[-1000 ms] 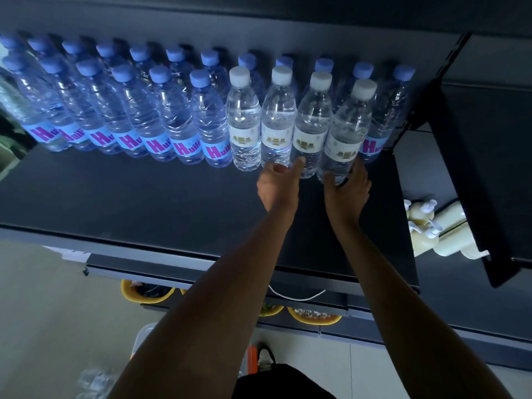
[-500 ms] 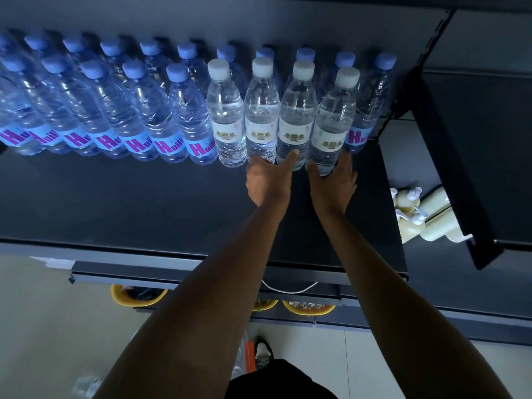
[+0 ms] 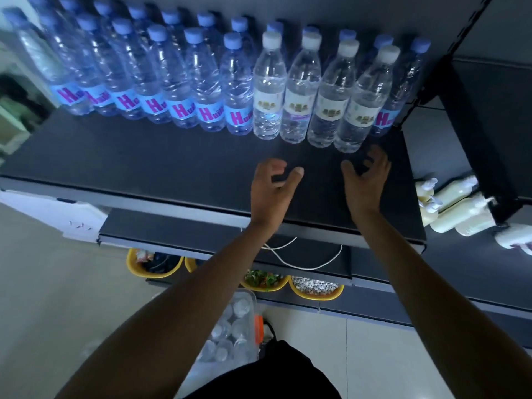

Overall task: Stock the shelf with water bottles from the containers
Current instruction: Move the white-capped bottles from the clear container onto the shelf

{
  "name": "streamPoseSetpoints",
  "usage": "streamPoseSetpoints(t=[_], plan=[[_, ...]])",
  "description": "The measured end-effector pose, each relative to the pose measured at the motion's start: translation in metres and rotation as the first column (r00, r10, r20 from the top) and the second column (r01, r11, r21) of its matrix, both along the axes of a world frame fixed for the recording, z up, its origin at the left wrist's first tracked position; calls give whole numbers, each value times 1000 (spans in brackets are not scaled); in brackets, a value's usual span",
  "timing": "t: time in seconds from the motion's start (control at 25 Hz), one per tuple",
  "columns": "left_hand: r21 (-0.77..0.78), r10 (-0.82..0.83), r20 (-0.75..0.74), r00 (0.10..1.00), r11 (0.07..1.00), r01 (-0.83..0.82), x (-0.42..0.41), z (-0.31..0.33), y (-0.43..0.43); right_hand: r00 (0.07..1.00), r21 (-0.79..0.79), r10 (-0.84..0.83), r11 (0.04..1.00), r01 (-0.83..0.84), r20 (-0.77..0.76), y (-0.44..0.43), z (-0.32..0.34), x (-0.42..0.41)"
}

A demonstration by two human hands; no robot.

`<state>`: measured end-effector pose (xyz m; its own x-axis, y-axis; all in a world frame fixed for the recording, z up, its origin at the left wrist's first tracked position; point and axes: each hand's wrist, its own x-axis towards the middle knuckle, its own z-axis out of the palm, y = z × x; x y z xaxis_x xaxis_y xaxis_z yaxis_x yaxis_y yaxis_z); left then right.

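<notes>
Several white-capped water bottles (image 3: pixel 299 90) stand in a row at the back right of the dark shelf (image 3: pixel 149 162), beside two rows of blue-capped bottles (image 3: pixel 178 82) with blue labels. My left hand (image 3: pixel 273 188) hovers over the shelf just in front of the white-capped bottles, fingers apart and empty. My right hand (image 3: pixel 365 180) is beside it, also empty with curled, spread fingers, a short gap from the rightmost white-capped bottle (image 3: pixel 365 99). A clear container (image 3: pixel 233 329) holding more bottles sits on the floor below.
Cream pump bottles (image 3: pixel 454 208) lie on the neighbouring shelf to the right, past a dark upright divider (image 3: pixel 472 133). Yellow bowls (image 3: pixel 316 289) of small goods sit on a lower shelf, with a white cable (image 3: pixel 296 263) above them. White paper (image 3: pixel 57 211) hangs at the left edge.
Both hands have let go of the white-capped bottles and drawn back toward the shelf's front edge, fingers spreading. The view has tilted down, showing the floor container.
</notes>
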<state>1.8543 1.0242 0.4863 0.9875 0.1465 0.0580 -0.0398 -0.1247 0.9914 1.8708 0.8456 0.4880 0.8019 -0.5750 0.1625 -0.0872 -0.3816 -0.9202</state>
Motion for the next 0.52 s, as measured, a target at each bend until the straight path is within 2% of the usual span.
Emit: streamPoseSetpoints(t=[0.12,0.28,0.4,0.52], plan=[[-63,81,43,996,995,-79,-44,1,52,991,-70,96,993,-90,95,42,-8,-53],[-14,198,37,980,980,-198,-104,-30,144,937,-258,313,928,-267,155,122,-36,-122],[67,280,-27,960,958,-278,-147,-72,206,903,-247,422,886,-392,82,178,-72,-168],[178,358,-82,930,923,-340,-203,-140,261,839,-258,543,805,-534,-40,226,-135,-219]])
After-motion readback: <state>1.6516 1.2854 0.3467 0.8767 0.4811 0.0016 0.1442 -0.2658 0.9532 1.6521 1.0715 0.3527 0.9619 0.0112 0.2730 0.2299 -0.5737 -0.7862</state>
